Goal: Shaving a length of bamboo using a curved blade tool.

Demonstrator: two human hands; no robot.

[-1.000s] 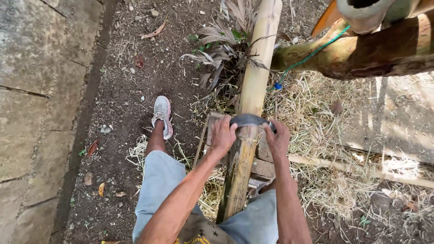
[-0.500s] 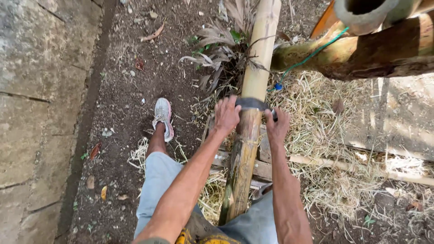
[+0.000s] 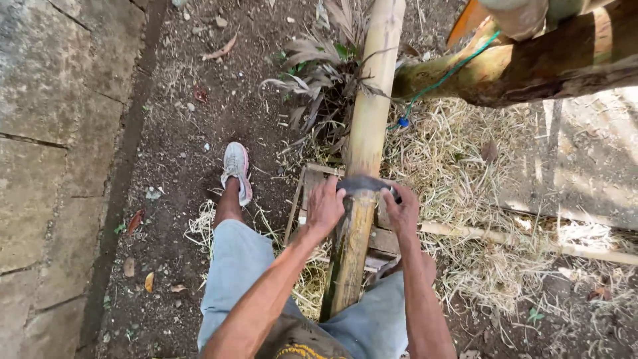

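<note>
No packages, labels, signs or screens

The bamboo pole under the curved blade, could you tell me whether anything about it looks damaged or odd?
Nothing looks broken. The bamboo pole is unevenly coloured: pale and bare beyond the curved blade, green and yellow-brown nearer the person. The left hand and right hand hold the blade's ends.

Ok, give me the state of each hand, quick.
Left hand: closed on the left end of the curved blade across the bamboo pole.
Right hand: closed on its right end.
</note>
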